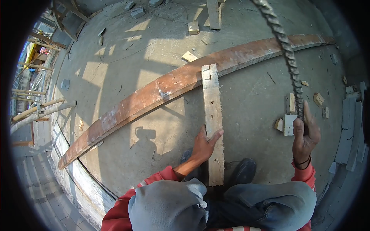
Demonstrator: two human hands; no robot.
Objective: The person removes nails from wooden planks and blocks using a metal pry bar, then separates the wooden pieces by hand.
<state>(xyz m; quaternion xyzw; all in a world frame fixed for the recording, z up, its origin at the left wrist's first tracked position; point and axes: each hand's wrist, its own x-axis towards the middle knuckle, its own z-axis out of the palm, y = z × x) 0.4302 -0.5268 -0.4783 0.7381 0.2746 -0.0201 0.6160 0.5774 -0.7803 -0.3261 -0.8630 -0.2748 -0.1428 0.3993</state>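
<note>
1. On the concrete floor (252, 111), a person sits or squats, knees in grey-blue trousers (165, 206), a dark shoe (245, 171) showing at right; sleeves red.

2. Left hand (206, 145): closed around the batten (213, 119), thumb across its upper face, fingers at its left edge. Grip lies below mid-length.

3. Batten: pale, narrow, running from between the feet out to the plank (140, 102). Far end overlaps the plank's near edge. Nails or nail marks along its face, one bent over near the far end.

4. Right hand (305, 138): wrapped on the lower end of a rod (287, 48), thumb to the left, one finger extended along it. Dark band at the wrist.

5. Rod: grey metal, twisted ridges. Rises from the fist, passes in front of the plank's right part, and leaves at the top edge.

6. Plank: long, reddish-brown, pale smears on top. Looks bowed through the wide lens; slants from lower left to upper right.

7. Near the right hand: a white-faced block (290, 125), small wood offcuts (318, 99) round about. Another offcut just beyond the plank, near the batten's far end.

8. Edges: bamboo poles (46, 113) at left, grey blocks (348, 127) stacked at right. The person's shadow falls left of the batten.
</note>
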